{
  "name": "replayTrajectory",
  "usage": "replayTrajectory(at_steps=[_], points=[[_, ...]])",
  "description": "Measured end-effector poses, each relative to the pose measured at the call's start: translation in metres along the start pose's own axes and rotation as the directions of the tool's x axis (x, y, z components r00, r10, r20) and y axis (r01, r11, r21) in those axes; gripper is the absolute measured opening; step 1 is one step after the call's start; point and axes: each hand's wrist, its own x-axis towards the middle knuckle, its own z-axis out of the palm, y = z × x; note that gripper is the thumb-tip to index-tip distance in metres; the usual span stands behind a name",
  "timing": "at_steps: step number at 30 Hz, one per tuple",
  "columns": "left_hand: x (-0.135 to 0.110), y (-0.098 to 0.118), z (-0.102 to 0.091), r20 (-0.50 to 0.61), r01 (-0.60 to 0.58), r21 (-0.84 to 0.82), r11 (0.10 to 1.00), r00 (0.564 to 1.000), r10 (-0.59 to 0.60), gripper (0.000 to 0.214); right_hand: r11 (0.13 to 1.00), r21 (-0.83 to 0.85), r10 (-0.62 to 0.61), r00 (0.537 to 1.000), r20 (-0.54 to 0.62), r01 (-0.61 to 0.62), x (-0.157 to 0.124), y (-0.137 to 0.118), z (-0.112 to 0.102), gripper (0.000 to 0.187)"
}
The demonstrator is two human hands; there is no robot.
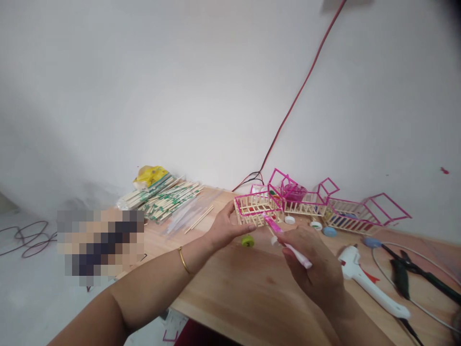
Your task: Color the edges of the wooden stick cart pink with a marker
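My left hand (225, 228) grips the left end of a small openwork cart (252, 207) built from thin wooden sticks, its upper rim coloured pink. The thumb lies along the near side, and the other fingers are partly hidden behind the end. In my right hand (311, 257) is a slim pink-and-white brush (297, 254), its pink-smeared head at the cart's near right corner. A green bottle cap (248, 240) shows just below the cart. Right of it stand a second stick cart (306, 207) and a third stick cart (355, 218), both with pink-edged frames.
Bundled wooden sticks (169, 199) lie in wrappers at the back left, beside a yellow bag (151, 175). A pink-stained cup (294, 192) stands behind the carts. At right are a white glue gun (374, 286), dark-handled pliers (399, 276) and cables. A blurred patch covers the left.
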Motion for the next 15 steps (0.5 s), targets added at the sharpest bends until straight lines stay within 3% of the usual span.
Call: replayTrajectory(at_steps=[15], points=[[-0.0002, -0.0003, -0.0008, -0.028, 0.013, 0.070, 0.997, 1.000, -0.011, 0.080, 0.999, 0.029, -0.042, 0.999, 0.013, 0.042, 0.0018, -0.0027, -0.0008, 0.027]])
